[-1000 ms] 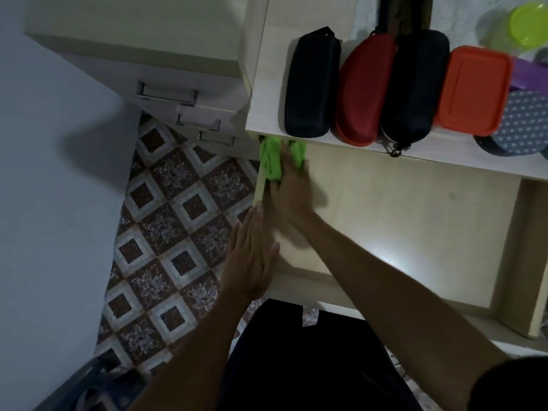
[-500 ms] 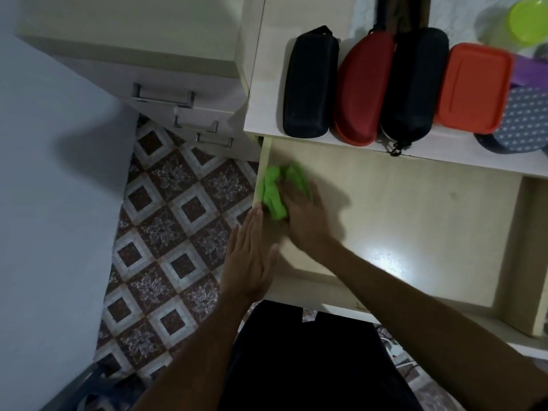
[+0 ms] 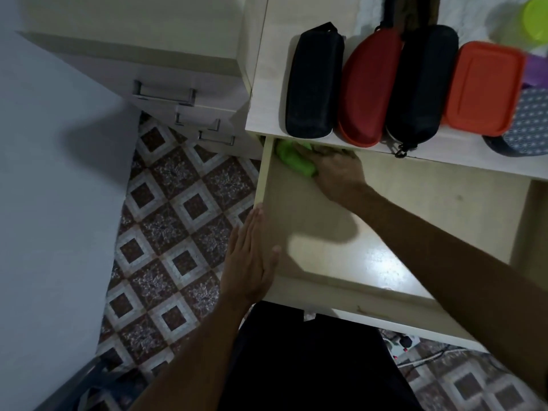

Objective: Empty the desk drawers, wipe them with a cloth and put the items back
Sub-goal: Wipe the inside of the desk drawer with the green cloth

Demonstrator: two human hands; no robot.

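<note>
The pale wooden desk drawer (image 3: 415,232) is pulled out below the desktop and holds nothing but the cloth. My right hand (image 3: 338,176) presses a bright green cloth (image 3: 293,160) into the drawer's far left corner, partly under the desktop edge. My left hand (image 3: 252,259) lies flat, fingers together, on the drawer's left front corner. On the desktop (image 3: 267,84) above, side by side, lie a black pouch (image 3: 312,81), a red case (image 3: 369,87), a second black pouch (image 3: 421,84) and an orange lidded box (image 3: 483,87).
A patterned dark pouch (image 3: 530,123) and a yellow-green lid (image 3: 536,19) sit at the desktop's right. A white cabinet with metal handles (image 3: 166,93) stands left of the desk. Patterned floor tiles (image 3: 178,218) lie below; a power strip (image 3: 400,345) rests under the drawer.
My right hand has swept the green cloth from the drawer's left wall back into the far left corner under the desktop. My left hand stays on the drawer's corner.
</note>
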